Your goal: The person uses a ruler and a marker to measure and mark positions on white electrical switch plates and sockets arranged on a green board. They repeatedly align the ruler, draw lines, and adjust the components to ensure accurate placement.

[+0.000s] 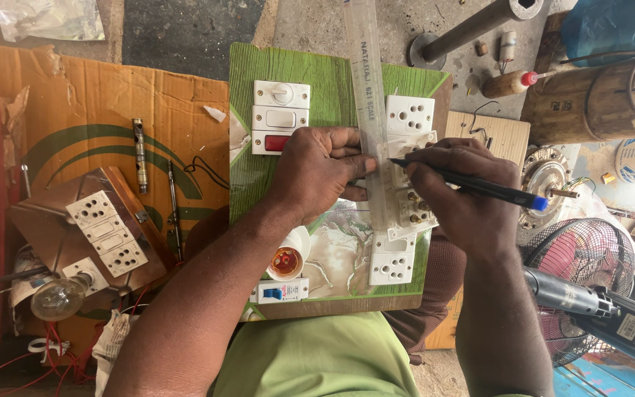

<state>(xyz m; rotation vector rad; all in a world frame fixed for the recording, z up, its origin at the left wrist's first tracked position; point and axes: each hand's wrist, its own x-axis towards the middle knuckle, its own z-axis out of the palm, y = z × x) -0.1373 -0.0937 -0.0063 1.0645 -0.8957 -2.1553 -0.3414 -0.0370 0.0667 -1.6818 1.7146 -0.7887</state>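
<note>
Your green board (pixel 288 81) sits dead centre of the frame, propped on your lap, and you've got a clear plastic ruler (pixel 370 110) laid down its right half, running from the top edge toward the middle. Your left hand (pixel 319 167) is spread flat, fingers pinning the ruler against the board. Your right hand (pixel 464 192) is closed around a black pen (pixel 472 185) with a blue cap end, tip touching the board right beside the ruler's edge, so you look mid-line on the marking.

Progress-wise, I'd say a fair bit of the board is already filled. A white switch block (pixel 281 116) with a red indicator sits upper middle, white sockets (pixel 409 115) run down the right side, and an orange lamp holder (pixel 286 261) and a small breaker (pixel 282 291) sit at the bottom left. Whether those are screwed down or just laid out, I can't tell. The middle patch under your hands looks unfinished.

Left of the frame there's another socket strip (pixel 106 234) on a brown box, a bulb (pixel 59 298), and a screwdriver (pixel 174 209) on the cardboard (pixel 75 95). A drill (pixel 589 309) and a fan (pixel 589 257) sit lower right.
</note>
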